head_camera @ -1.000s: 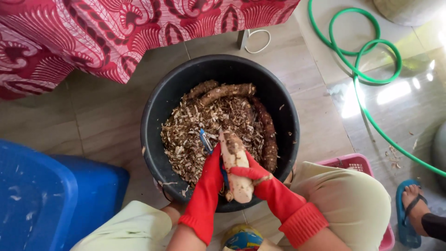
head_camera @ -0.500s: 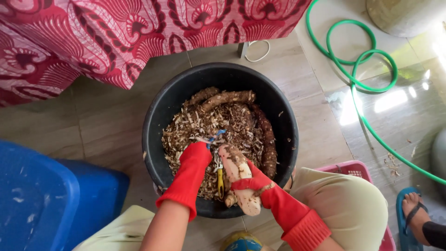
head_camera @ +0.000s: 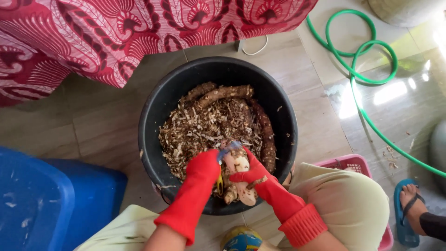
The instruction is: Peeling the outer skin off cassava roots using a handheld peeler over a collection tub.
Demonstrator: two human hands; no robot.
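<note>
one root half bared, several still in their skins

you hold a pale, partly peeled cassava root [head_camera: 239,174] over the near side of the round black plastic tub [head_camera: 153,116], just above its rim. your right hand in its red rubber glove [head_camera: 253,174] wraps the root from the right, fingers clamped on it. your left hand in a matching red glove [head_camera: 204,169] is closed around a small peeler with a blue blade end and yellow handle [head_camera: 225,158], the blade end touching the top of the root.

done, as far as it shows: the middle and lower part of this root is creamy white, so most of its skin looks to be off. a thick bed of brown and pale peel shavings [head_camera: 200,130] covers the tub's bottom, which suggests a good deal of peeling.

left: the root's upper end and a patch near its lower tip look brown. several long brown unpeeled roots [head_camera: 225,93] lie along the far and right walls of the tub, partly buried in shavings; how many lie under the heap you cannot tell. no finished white roots are in view.

around you: a blue plastic container [head_camera: 42,200] at your left, a pink slotted basket [head_camera: 353,165] behind your right knee, a green garden hose [head_camera: 357,60] looped on the tiled floor, and red patterned cloth [head_camera: 116,32] beyond the tub. another person's foot in a blue sandal [head_camera: 409,209] is at the far right.
</note>
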